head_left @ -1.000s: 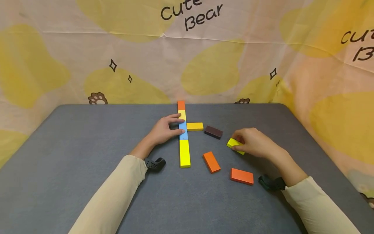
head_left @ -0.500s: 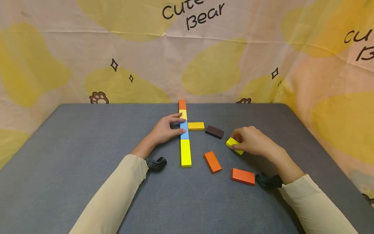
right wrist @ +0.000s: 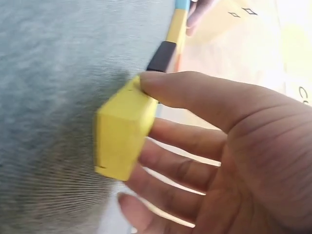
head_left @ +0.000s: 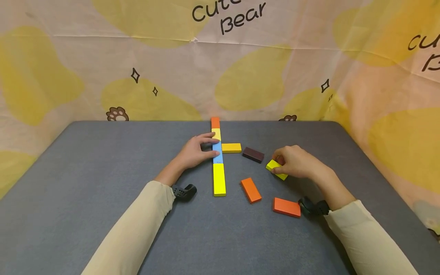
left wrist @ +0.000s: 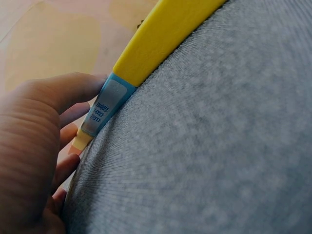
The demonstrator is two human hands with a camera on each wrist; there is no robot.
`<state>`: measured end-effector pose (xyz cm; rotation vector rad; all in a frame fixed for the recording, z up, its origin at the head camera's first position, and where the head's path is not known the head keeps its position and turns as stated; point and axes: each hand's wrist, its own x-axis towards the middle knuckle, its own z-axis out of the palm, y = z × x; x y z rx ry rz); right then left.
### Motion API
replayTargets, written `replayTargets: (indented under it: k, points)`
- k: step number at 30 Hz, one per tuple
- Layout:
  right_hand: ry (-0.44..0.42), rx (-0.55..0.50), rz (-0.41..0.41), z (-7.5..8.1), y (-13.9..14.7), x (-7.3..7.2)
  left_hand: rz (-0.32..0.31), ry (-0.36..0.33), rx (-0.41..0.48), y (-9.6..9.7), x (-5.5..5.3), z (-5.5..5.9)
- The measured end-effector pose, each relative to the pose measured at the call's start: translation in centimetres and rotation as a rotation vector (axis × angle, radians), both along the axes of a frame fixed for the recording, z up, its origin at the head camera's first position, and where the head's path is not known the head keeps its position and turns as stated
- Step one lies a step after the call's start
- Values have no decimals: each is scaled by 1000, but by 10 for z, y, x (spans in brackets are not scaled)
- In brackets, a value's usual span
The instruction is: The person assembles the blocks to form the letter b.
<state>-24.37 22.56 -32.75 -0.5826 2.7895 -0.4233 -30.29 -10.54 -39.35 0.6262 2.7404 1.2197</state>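
My left hand (head_left: pixel 196 153) rests on a straight row of blocks, fingers spread loosely. Its thumb touches the blue block (head_left: pixel 217 156), which shows a label in the left wrist view; other fingertips reach the pale yellow block (head_left: pixel 215 133). An orange block (head_left: pixel 215 122) ends the row at the far side, a long bright yellow block (head_left: pixel 219 179) at the near side. Against the blue block's right side lies a deeper yellow block (head_left: pixel 232 148), pointing right. My right hand (head_left: pixel 297 162) pinches another yellow block (right wrist: pixel 119 124) between thumb and fingers, close over the table.
A dark brown block (head_left: pixel 253 154) lies between the sideways yellow block and my right hand. Nearer me are two loose blocks, one orange (head_left: pixel 251 190) and one red-orange (head_left: pixel 287 207). Patterned cloth (head_left: pixel 172 57) hangs behind the grey table (head_left: pixel 86 221).
My right hand and forearm have shifted slightly left and away from me with the yellow block in the grip. The left hand has stayed on the row.
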Motion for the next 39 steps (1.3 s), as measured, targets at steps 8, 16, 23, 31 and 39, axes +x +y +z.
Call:
replayTargets:
  k: [8,16,23,31,39]
  points:
    - [17,4,-38,7,-12,-8,8,-8,-8,0,1,2]
    - [46,-22,-16,-5,-25,-21,13,-19,-6,0,2,2]
    - [36,-56,12,-10,-16,-34,12,-13,1,1,2,2]
    - [47,-70,50,-9,-8,-45,18,-16,-6,0,2,1]
    - [52,-69,43,-8,-7,-45,16,-15,-1,0,0,0]
